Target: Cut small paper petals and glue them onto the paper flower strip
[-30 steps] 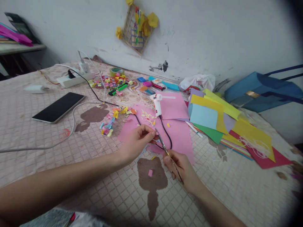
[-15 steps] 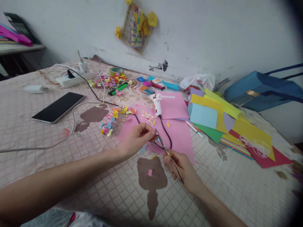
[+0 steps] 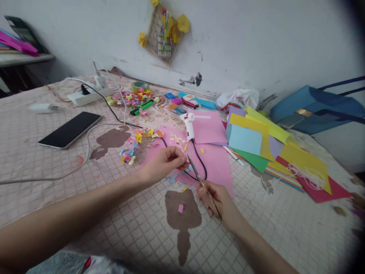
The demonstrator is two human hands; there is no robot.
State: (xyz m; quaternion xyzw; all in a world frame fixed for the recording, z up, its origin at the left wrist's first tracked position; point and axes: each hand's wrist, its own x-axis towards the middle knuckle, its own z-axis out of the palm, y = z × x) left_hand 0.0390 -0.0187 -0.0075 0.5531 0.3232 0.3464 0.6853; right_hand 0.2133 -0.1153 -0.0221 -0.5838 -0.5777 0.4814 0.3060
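My right hand [image 3: 212, 198] is closed on a pair of scissors [image 3: 195, 169], whose blades point up and left. Just left of the blade tips, my left hand [image 3: 171, 161] is pinched; what lies between its fingertips is too small to make out. Both hands are over the near part of a pink sheet [image 3: 218, 167] strewn with small paper scraps. A white glue gun [image 3: 189, 127] rests beyond them, its black cable looping beside the scissors. A small pink paper piece [image 3: 180, 208] lies on a brown patch of the cloth.
Left of the sheet are a string of paper flowers [image 3: 132, 148], a phone [image 3: 70, 130] and a power strip [image 3: 89, 95]. Coloured papers [image 3: 248, 140] are piled at right, near a blue bag [image 3: 313, 108]. Behind lie a green cutter [image 3: 142, 107] and tape [image 3: 140, 86].
My left hand has shifted very slightly, its fingertips a little away from the scissor tips. The scissors and my right hand are nearly unmoved.
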